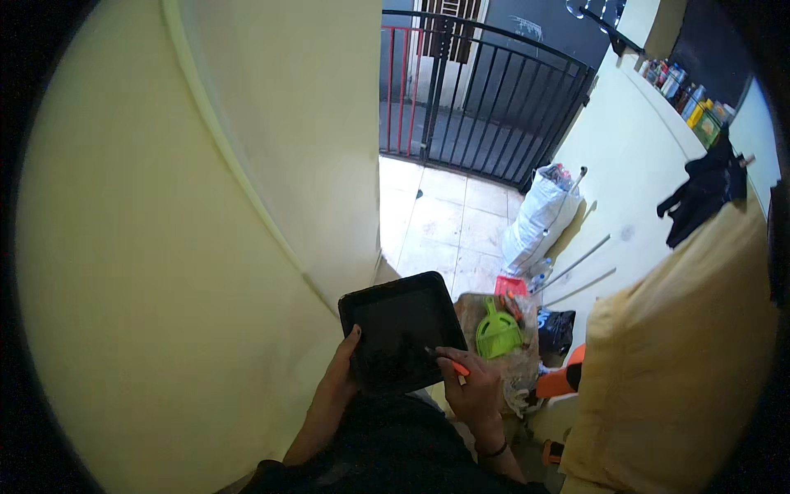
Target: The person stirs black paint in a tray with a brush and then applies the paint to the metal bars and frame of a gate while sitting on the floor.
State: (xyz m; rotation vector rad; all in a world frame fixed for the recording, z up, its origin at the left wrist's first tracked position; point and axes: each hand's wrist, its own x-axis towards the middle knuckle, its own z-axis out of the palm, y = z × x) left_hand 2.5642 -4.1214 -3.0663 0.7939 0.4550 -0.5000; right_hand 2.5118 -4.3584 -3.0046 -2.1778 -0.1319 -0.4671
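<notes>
A black square tray (395, 327) is tilted in front of my body. My left hand (347, 361) grips its left edge, the thumb lying over the rim. Over the tray's lower right corner, my right hand (472, 383) is closed around a small tool with an orange handle (460, 368); its short grey tip (430, 351) points left above the tray's dark inside. Whether the tip touches the tray I cannot tell. To the right of the tray, a lime-green dustpan (498, 333) lies on a worn, brownish surface (466, 309).
A yellow wall (185, 278) stands close on the left. Past the dustpan are a red plastic item (511, 286), a black plastic bag (557, 330) and a full white sack (538, 222) by the right wall. A tan cloth (666, 346) hangs at right; a black metal gate (494, 99) stands beyond.
</notes>
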